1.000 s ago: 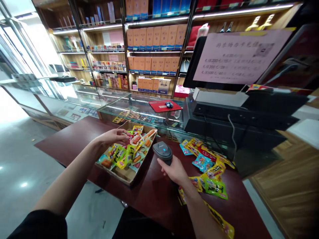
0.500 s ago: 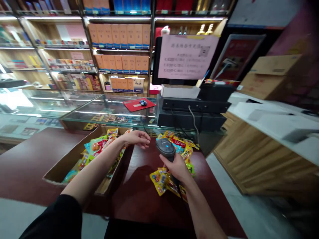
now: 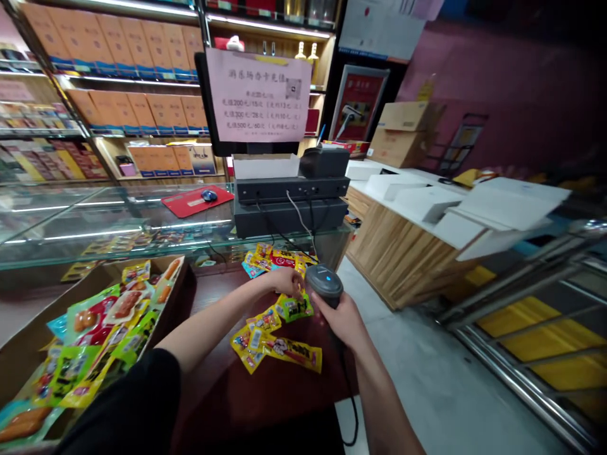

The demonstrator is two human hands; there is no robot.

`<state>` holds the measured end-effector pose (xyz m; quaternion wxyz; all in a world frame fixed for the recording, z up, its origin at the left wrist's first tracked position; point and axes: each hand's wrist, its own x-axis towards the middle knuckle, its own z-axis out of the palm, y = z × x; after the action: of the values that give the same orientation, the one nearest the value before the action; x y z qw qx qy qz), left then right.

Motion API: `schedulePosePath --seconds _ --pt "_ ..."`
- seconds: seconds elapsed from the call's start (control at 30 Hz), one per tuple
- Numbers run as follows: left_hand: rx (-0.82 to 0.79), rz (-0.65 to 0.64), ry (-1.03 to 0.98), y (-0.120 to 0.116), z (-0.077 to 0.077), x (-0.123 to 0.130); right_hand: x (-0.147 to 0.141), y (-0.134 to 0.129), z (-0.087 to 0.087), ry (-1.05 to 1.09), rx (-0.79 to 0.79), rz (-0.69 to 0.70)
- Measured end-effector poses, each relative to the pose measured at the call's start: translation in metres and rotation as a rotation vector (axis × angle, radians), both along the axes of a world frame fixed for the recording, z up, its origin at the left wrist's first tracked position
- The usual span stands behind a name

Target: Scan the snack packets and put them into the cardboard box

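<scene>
My right hand point(image 3: 345, 319) is wrapped around the handle of a dark grey barcode scanner point(image 3: 324, 282) with a small blue light on its top. Its black cable hangs down past the table edge. Just left of the scanner, my left hand point(image 3: 287, 282) reaches down among snack packets, its fingers curled; what lies between them is hidden. A green snack packet point(image 3: 294, 308) lies below that hand. Nearer to me, a long yellow snack packet point(image 3: 296, 352) overlaps another yellow packet point(image 3: 247, 347). Behind my left hand, more packets point(image 3: 282, 258) are heaped, red, yellow and blue.
A cardboard box point(image 3: 183, 268) of snack packets stands on the dark red table point(image 3: 213, 404) at left. Behind are a glass counter point(image 3: 190, 237), a red mat point(image 3: 184, 205) and a monitor with a pink notice point(image 3: 260, 101). A metal railing point(image 3: 512, 373) runs at right.
The view has turned to the right. My left hand has moved from beside the box to the packets near the scanner. My right hand still holds the scanner, now over the table's right edge.
</scene>
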<state>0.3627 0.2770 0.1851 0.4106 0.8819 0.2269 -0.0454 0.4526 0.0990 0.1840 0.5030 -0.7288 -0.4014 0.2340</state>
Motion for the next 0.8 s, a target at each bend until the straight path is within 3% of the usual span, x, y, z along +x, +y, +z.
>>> schedulePosePath --seconds 0.1,0.2,0.37,0.57,0.7,0.8 --pt "0.269 -0.078 0.099 -0.013 -0.005 0.015 0.007 -0.01 -0.003 0.047 -0.026 0.0" --pt "0.415 -0.151 0.169 -0.023 -0.006 0.021 0.008 -0.016 -0.003 0.061 -0.031 -0.019" --pt "0.436 -0.149 0.177 -0.027 -0.005 0.015 0.003 -0.017 -0.006 0.058 -0.029 -0.017" --pt "0.26 0.036 0.045 -0.003 -0.008 -0.02 -0.013 -0.007 -0.005 -0.018 -0.002 0.046" --pt "-0.155 0.314 -0.155 0.021 -0.003 -0.058 -0.028 0.004 -0.006 -0.034 -0.019 0.082" --pt "-0.459 0.447 -0.358 0.035 0.007 -0.091 -0.041 0.014 -0.009 -0.008 -0.037 0.137"
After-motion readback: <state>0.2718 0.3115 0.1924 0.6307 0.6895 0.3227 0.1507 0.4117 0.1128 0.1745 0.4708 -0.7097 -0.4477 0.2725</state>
